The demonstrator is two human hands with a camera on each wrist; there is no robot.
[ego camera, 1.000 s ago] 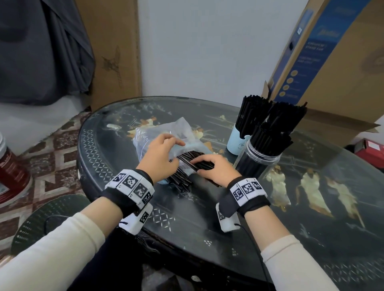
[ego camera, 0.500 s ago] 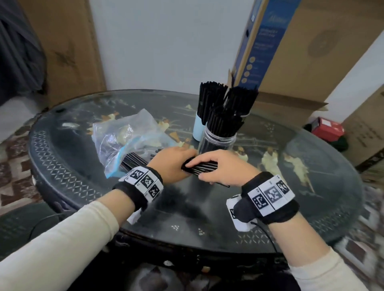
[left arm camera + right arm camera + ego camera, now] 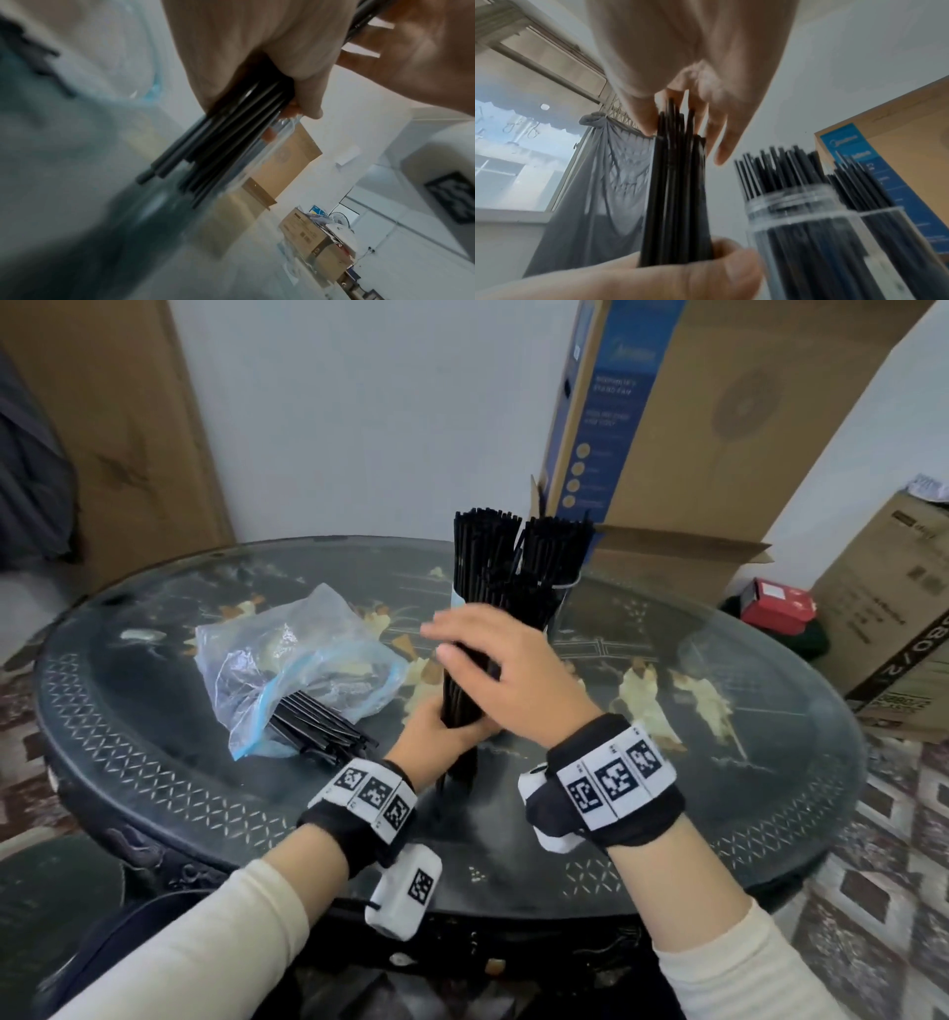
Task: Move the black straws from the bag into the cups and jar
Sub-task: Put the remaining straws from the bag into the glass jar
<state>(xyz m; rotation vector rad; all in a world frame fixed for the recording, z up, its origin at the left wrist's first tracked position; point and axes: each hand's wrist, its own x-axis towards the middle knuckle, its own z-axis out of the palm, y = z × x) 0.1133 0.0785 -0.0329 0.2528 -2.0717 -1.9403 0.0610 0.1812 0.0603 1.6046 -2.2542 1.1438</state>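
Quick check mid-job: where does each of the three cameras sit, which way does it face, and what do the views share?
Head: on the head, facing forward and down at the table; shows both forearms, left hand, right hand.
Left wrist: on the left wrist, looking along the palm at the bundle it grips.
Right wrist: on the right wrist, looking up along straight fingers atop the bundle; the left hand and jar show.
Shared: all three see the bundle.

Straws, bag, cups and jar on the round table

The bag [image 3: 292, 660] lay left on the table [image 3: 770, 737], loose straws [image 3: 321, 726] at its mouth. A bundle [image 3: 462, 701] stood upright right of it; the jar [image 3: 805, 233] and cups [image 3: 454, 600] stood behind.
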